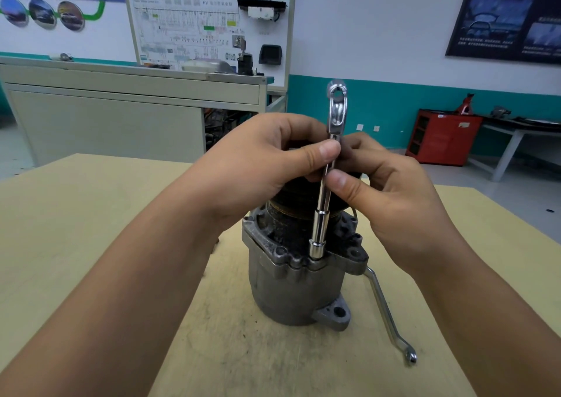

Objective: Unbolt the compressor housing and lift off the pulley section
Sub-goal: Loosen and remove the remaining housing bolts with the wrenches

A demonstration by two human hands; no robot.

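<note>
A grey aluminium compressor (291, 290) stands upright on the tan table (91, 245), its dark pulley section (299, 197) on top, mostly hidden behind my hands. A chrome socket driver (324, 202) stands nearly vertical, its socket (317, 249) seated on a bolt at the front of the housing flange. My left hand (261, 166) pinches the driver's thin shaft between thumb and fingers. Just below, from the right, my right hand (385, 190) pinches the same shaft. The driver's hinged handle head (337, 108) sticks up above both hands.
A chrome offset ring wrench (385, 308) lies on the table to the right of the compressor, partly behind it. Beyond the table stand a grey cabinet (121, 114), a training display board (206, 26) and a red tool cart (440, 135).
</note>
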